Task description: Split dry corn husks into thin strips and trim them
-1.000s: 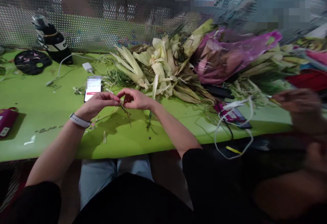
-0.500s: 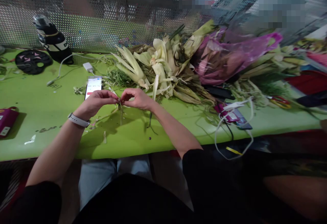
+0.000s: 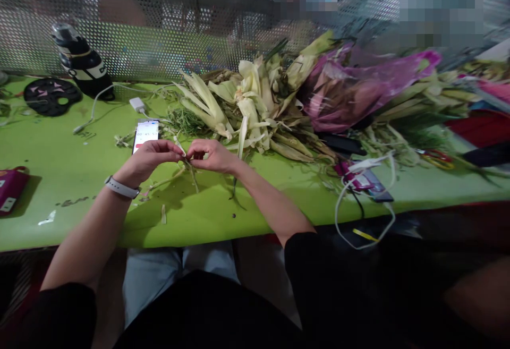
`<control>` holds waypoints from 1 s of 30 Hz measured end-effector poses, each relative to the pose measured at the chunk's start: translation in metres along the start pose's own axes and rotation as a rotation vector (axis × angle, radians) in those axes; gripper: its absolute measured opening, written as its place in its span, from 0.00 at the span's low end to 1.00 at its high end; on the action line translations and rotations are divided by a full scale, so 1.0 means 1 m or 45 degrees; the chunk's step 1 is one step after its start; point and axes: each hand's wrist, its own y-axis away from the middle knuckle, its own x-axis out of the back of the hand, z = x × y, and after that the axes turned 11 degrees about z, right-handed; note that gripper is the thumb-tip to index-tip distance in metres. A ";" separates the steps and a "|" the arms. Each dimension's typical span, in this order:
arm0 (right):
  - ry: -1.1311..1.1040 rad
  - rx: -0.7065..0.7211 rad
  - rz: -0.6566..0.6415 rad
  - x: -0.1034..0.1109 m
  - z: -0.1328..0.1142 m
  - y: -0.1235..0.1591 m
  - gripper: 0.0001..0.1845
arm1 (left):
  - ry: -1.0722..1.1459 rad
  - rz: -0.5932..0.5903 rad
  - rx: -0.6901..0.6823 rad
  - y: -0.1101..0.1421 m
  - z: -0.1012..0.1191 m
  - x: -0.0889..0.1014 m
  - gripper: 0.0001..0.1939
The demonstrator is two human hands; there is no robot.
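Observation:
My left hand (image 3: 156,156), with a pale watch band on its wrist, is closed in a pinch over the green table (image 3: 95,168). My right hand (image 3: 211,156) pinches right beside it, the fingertips of both nearly meeting. Between them they grip a thin strip of corn husk (image 3: 195,180); one end points up and another hangs below the fingers. Just behind my left hand lies a phone (image 3: 146,132) with a lit timer, its lower part covered. A large heap of corn husks (image 3: 255,107) lies beyond my right hand, with shredded green strands (image 3: 186,121) at its left.
A dark bottle (image 3: 88,67) and a black palette-shaped tray (image 3: 51,95) stand at the back left. A pink plastic bag (image 3: 338,94) leans on the husks. To the right are a white cable (image 3: 337,216) and scissors (image 3: 438,159). A purple box (image 3: 11,190) sits far left.
The hanging end of the husk strip has swung slightly right, and its upper end now shows above my fingers. My right hand has turned a little; both hands stay in nearly the same place.

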 end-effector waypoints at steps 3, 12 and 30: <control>0.032 -0.014 0.024 0.000 -0.001 0.000 0.04 | -0.111 0.010 -0.037 0.002 0.002 0.000 0.12; 0.146 -0.132 0.136 -0.004 0.001 0.000 0.07 | -0.991 0.360 -0.698 0.014 -0.001 -0.016 0.09; -0.762 -0.699 0.154 0.000 0.011 -0.005 0.11 | -1.054 0.621 -1.309 0.003 -0.027 -0.019 0.09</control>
